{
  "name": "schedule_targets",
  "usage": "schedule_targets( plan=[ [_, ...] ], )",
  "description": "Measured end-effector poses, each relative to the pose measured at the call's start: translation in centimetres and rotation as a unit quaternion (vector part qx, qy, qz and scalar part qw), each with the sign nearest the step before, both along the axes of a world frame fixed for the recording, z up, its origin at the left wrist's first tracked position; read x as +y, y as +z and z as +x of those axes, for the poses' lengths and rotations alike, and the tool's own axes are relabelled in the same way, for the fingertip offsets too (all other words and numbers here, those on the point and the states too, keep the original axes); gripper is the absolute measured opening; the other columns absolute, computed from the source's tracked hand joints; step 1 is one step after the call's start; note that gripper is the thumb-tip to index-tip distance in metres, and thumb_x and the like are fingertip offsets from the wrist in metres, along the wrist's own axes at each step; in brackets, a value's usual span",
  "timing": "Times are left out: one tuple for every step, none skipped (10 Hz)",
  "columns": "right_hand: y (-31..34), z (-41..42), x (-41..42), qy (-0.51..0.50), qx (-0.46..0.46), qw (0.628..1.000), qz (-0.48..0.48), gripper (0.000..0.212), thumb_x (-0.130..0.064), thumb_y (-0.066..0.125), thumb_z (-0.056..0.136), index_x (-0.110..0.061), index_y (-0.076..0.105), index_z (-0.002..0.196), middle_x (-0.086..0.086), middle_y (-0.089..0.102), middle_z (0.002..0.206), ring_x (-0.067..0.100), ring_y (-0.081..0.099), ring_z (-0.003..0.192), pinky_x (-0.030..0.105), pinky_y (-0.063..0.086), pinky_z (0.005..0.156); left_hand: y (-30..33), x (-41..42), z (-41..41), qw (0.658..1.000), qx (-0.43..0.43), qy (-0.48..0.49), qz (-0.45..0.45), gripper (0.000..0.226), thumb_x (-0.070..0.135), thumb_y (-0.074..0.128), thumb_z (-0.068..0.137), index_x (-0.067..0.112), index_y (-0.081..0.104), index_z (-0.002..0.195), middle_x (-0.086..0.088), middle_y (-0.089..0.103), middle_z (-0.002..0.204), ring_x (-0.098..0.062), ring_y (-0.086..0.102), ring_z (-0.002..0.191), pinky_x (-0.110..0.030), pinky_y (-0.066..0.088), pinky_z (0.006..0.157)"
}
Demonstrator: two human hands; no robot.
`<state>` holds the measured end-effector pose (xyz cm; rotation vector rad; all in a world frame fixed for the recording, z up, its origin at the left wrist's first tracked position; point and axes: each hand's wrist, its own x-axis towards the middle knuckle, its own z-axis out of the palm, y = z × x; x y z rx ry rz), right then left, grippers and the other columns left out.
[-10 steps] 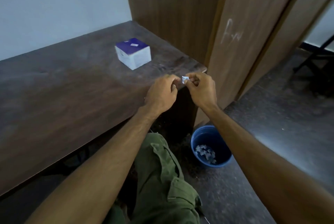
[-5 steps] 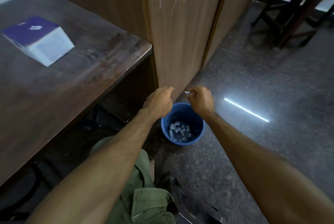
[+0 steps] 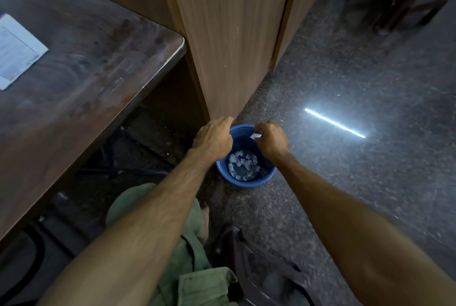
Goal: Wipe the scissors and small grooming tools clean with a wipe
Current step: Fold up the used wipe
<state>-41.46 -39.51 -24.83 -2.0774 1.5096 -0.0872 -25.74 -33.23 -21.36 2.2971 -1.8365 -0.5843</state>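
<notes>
Over the blue bin (image 3: 246,179), right hand (image 3: 271,141) pinches a wipe scrap (image 3: 255,136); left hand (image 3: 214,139) curled, grip apparently empty. Released off-centre, scrap could miss.

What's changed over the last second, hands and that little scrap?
Both hands moved off the dark wooden table to above the blue plastic bin. The left hand let go; its fingers are curled, empty. Unchanged: the right hand pinches the small white scrap.
</notes>
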Motion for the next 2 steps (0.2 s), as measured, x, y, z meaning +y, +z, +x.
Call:
schedule_targets(
  plan=[
    [-0.45,-0.03,-0.08,0.005,-0.015,1.0,-0.005,0.029,-0.005,0.064,0.087,-0.006,0.065,0.115,0.014,0.057,0.118,0.031,0.057,0.107,0.044,0.05,0.09,-0.67,0.37,0.01,1.0,0.004,0.003,-0.001,0.049,0.016,0.054,0.092,0.015,0.04,0.139,-0.004,0.05,0.139,-0.023,0.052,0.123,-0.04,0.046,0.099],
    [-0.84,-0.05,0.05,-0.007,-0.021,1.0,-0.017,0.03,-0.007,0.064,0.088,-0.006,0.065,0.118,0.014,0.057,0.12,0.031,0.057,0.108,0.043,0.05,0.09,-1.15,0.59,-0.02,1.0,0.009,0.012,0.017,0.05,0.017,0.054,0.093,0.016,0.039,0.14,-0.003,0.049,0.14,-0.022,0.051,0.124,-0.039,0.045,0.099]
  ],
)
